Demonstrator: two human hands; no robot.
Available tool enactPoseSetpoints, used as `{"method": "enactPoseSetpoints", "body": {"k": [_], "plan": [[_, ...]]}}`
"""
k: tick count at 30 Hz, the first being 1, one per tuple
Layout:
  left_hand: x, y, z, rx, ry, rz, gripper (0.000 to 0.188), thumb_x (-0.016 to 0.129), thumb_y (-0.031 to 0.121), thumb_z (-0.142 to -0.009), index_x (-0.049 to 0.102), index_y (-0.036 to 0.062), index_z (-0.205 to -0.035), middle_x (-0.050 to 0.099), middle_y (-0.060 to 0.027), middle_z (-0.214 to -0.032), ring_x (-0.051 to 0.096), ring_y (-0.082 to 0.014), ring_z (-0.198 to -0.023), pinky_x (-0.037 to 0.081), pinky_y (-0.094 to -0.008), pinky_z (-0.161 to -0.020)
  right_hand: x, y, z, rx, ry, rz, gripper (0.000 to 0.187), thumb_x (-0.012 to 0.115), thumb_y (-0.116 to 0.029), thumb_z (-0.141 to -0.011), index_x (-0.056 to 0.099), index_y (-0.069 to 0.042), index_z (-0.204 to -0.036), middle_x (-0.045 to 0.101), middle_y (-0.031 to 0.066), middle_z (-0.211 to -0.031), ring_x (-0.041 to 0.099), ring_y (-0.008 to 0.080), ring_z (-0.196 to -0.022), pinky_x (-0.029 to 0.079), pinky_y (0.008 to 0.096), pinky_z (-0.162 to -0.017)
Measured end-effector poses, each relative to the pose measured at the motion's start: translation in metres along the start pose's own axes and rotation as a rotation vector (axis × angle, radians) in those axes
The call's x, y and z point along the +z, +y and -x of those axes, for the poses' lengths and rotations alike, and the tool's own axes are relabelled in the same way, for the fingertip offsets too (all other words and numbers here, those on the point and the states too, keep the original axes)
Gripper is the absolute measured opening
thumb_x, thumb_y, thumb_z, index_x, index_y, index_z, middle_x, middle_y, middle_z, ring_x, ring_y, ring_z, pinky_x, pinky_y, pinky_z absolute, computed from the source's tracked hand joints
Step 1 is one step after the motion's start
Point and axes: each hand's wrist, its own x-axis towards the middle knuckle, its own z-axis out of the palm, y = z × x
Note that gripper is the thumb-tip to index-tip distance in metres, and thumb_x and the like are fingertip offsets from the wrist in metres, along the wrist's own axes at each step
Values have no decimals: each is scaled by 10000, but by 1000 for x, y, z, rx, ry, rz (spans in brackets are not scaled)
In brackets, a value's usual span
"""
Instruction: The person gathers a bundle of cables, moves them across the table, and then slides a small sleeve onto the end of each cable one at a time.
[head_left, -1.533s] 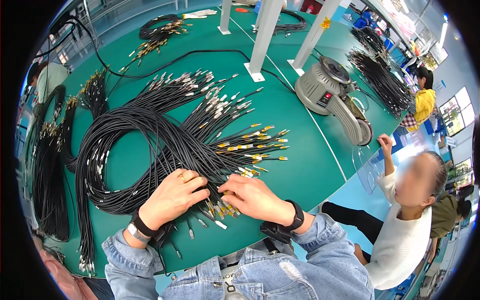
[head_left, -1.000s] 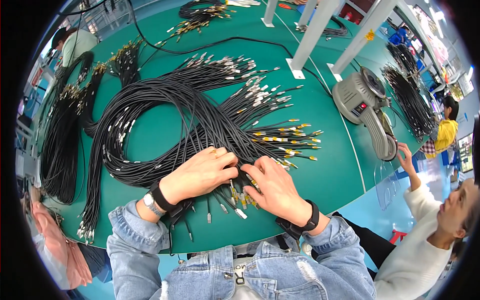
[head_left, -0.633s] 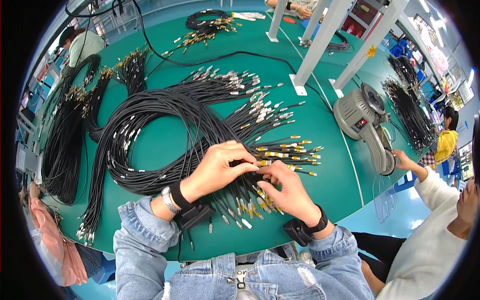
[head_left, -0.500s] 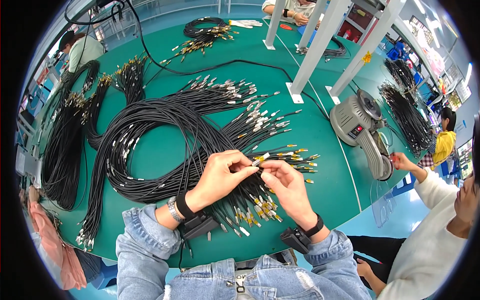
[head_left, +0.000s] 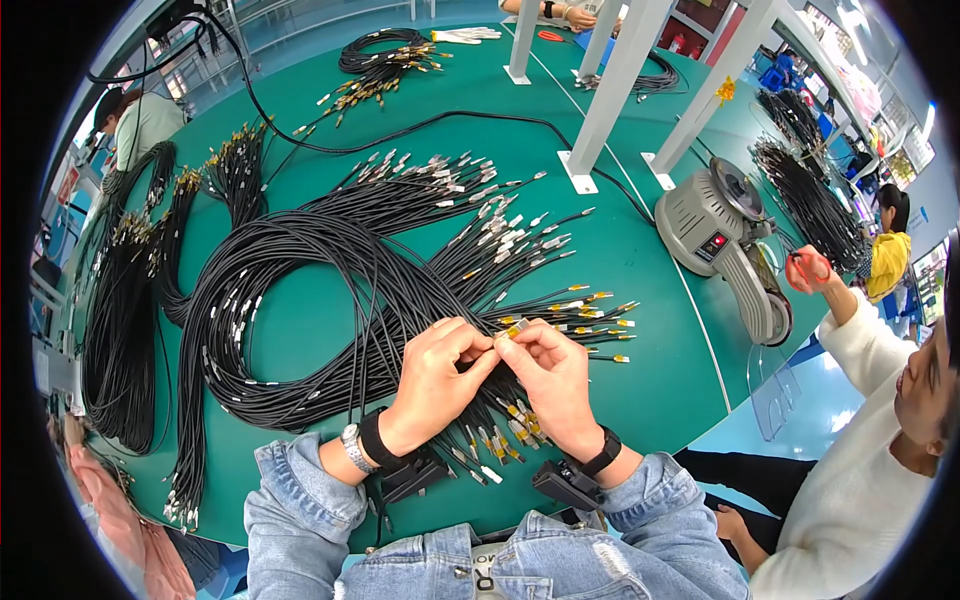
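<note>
In the head view, a small yellow-banded cable end [head_left: 516,327] is being held just above a green surface [head_left: 640,430], in front of the wearer. It is being pinched by the left hand [head_left: 440,372] and the right hand [head_left: 548,382], whose thumbs and fingers are being kept closed on it, tips nearly meeting. Beneath and to the left, the surface is being covered by a large loop of black cables [head_left: 215,340], their silver and yellow ends being fanned toward the right. Farther right, a grey machine [head_left: 700,225] is being supported by the surface; beside it, a red-orange object [head_left: 806,270] is being held by a co-worker's hand [head_left: 829,275].
</note>
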Motion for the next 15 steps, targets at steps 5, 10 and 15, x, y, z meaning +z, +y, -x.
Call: {"method": "enactPoseSetpoints", "body": {"k": [5,10,15], "plan": [[1,2,1,11,4,-51,111,729,8,-724,625,-18,-753,547,-67,-660,536,-141,-559,422,-253,-481,-1,-1,3,30,15,-7,99,641,-47,-878,595,2,-806,557,-18,-802,510,28,-693,407,179,-618],[1,5,-1,10,-18,-25,108,721,15,-734,619,-5,-763,553,-79,-661,543,-195,-583,424,-289,-511,-4,3,5,27,83,-45,84,635,-49,-883,588,0,-834,581,-5,-822,542,35,-715,434,181,-634],[-2,-2,4,14,-37,70,86,687,-16,-759,611,-12,-799,573,-88,-690,541,-198,-594,420,-282,-533,-1,12,0,105,-61,-127,78,616,-62,-899,578,5,-893,597,6,-860,561,45,-742,464,191,-668]]}}
